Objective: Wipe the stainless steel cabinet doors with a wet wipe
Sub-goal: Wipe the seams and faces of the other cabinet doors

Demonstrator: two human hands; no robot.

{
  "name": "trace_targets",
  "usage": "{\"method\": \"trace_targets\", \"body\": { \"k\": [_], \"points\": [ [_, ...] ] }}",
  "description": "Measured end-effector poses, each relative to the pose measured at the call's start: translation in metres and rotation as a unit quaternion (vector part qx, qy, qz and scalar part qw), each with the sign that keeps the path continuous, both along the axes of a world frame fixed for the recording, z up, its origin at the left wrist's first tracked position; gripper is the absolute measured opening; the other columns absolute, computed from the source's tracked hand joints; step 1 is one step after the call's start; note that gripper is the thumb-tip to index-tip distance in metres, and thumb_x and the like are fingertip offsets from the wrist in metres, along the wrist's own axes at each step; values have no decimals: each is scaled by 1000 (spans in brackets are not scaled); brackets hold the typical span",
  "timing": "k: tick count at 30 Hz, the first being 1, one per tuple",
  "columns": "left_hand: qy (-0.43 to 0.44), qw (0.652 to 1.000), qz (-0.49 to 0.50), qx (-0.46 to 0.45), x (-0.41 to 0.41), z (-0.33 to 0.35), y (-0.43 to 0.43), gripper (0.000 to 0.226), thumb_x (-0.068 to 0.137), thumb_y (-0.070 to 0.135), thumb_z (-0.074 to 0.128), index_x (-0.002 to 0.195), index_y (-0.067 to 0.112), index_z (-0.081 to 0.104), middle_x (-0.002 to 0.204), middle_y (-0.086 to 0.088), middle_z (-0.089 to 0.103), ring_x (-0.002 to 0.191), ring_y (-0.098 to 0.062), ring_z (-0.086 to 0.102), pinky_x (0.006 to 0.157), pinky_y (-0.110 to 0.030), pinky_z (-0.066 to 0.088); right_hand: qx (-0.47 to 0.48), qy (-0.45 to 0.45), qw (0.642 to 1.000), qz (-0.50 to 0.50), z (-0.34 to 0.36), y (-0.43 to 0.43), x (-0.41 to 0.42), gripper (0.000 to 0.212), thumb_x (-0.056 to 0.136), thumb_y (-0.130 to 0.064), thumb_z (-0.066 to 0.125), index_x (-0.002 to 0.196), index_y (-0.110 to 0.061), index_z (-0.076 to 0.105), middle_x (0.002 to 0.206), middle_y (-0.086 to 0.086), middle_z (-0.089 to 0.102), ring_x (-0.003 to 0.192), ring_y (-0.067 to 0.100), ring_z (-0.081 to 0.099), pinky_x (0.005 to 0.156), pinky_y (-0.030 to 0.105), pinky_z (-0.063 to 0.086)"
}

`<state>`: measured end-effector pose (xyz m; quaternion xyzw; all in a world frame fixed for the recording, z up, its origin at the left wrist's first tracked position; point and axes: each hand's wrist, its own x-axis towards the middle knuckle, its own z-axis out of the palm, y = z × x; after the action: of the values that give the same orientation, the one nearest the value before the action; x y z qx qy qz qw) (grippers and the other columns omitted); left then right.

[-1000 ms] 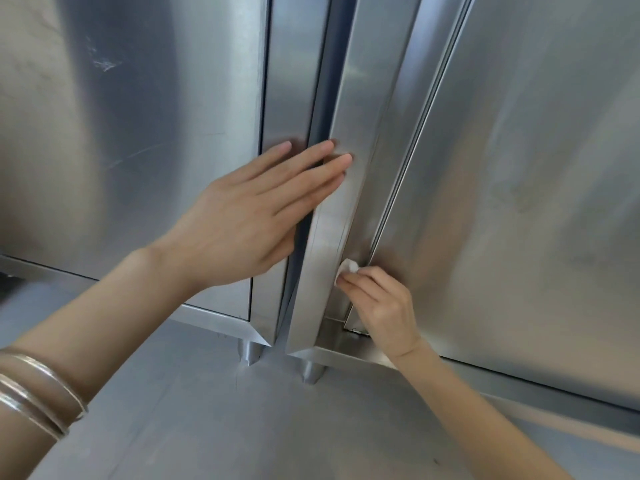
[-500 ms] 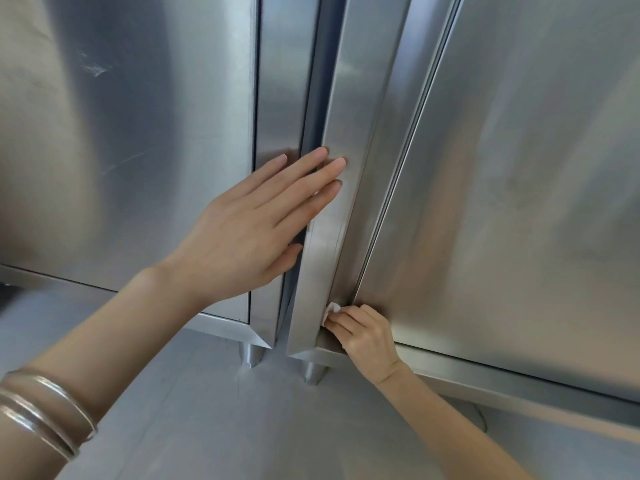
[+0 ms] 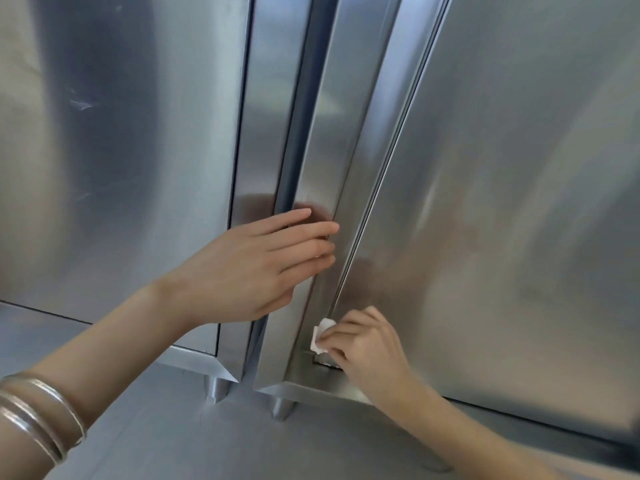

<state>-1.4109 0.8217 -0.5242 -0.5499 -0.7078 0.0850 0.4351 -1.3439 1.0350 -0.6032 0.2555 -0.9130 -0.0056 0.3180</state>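
At door base, right hand (image 3: 369,344) on wipe (image 3: 320,336)

left hand (image 3: 256,271): i hold it flat, fingers straight, pointing to 3 o'clock.
right hand (image 3: 367,344): my fingers curled, pinching at 9 o'clock.

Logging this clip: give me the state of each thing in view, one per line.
Left hand: open, fingers flat across the gap between the doors.
Right hand: closed on the wipe.
Wipe: folded small, pressed low on the right door's edge strip.
Left door: shut, scuffed.
Right door: looks shut.
Bangles: on the left wrist.
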Motion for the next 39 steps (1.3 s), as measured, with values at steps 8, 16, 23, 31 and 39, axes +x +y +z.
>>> {"method": "trace_targets", "body": {
  "k": [8,16,23,31,39],
  "points": [
    [39,987,-105,114,-14,32,72,33,91,25,46,63,12,58,62,-4,51,68,-28,50,72,-39,43,9,131,991,-23,108,72,34,12,73,-11,74,70,-23,74,79,-19,71,63,12,62,54,22,45],
    [60,974,-203,79,26,76,183,30,92,24,43,76,12,65,78,-5,61,77,-31,59,74,-42,42,10,222,965,-137,173,179,111,12,77,-8,74,71,-19,74,78,-14,71,63,16,58,52,29,47],
    [34,965,-248,72,54,86,244,23,96,22,33,99,17,55,95,-1,58,91,-28,53,82,-40,40,-31,279,945,-170,214,264,174,10,78,-7,73,72,-15,75,80,-14,71,63,18,57,53,30,50],
    [55,967,-225,105,133,151,356,20,87,16,45,94,15,64,93,-1,62,89,-27,58,81,-38,41,-47,346,929,-124,263,369,227,8,80,-10,72,74,-11,75,79,-8,71,64,17,55,60,32,48],
    [60,984,-154,61,205,225,475,24,81,15,50,95,13,69,95,-1,65,86,-27,61,79,-36,41,-120,391,909,-82,313,480,260,9,80,-13,71,72,-11,75,75,-6,71,62,21,56,61,28,46]
  ]
}}
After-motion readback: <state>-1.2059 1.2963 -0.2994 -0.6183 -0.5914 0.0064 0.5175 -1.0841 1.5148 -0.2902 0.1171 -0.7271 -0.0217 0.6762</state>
